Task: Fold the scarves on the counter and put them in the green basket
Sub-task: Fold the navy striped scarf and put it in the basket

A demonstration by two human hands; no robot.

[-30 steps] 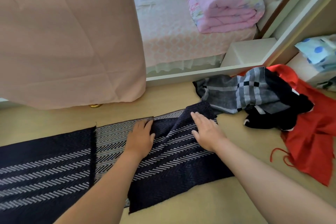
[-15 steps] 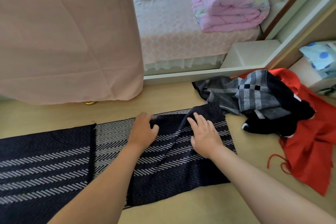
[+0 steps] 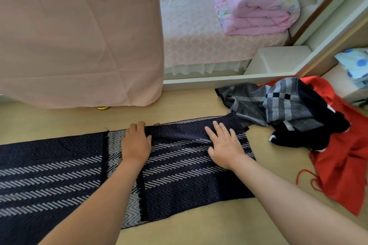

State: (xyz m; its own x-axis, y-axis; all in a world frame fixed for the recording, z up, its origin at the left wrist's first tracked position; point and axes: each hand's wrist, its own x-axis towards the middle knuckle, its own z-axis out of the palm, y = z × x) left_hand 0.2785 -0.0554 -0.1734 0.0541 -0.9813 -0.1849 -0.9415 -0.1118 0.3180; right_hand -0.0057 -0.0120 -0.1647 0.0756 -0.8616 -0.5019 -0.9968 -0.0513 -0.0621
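Observation:
A long dark navy scarf (image 3: 189, 175) with pale herringbone stripes lies spread flat on the beige counter (image 3: 199, 230), its two ends folded in toward the middle. My left hand (image 3: 136, 143) rests palm down on the scarf near its far edge, fingers curled at the hem. My right hand (image 3: 225, 145) lies flat with fingers spread on the right folded part. To the right sits a heap of other scarves: a grey checked one (image 3: 274, 103), a black one (image 3: 310, 133) and a red one (image 3: 342, 165). No green basket shows.
A pink cloth (image 3: 79, 36) hangs over the counter's far left. Behind the counter is a mirror showing a bed with a folded pink quilt (image 3: 256, 2). A blue dotted cloth (image 3: 356, 63) sits at the far right edge.
Both hands have pushed forward and outward over the right part of the scarf, smoothing out its raised fold; it now lies flatter. The view has shifted slightly.

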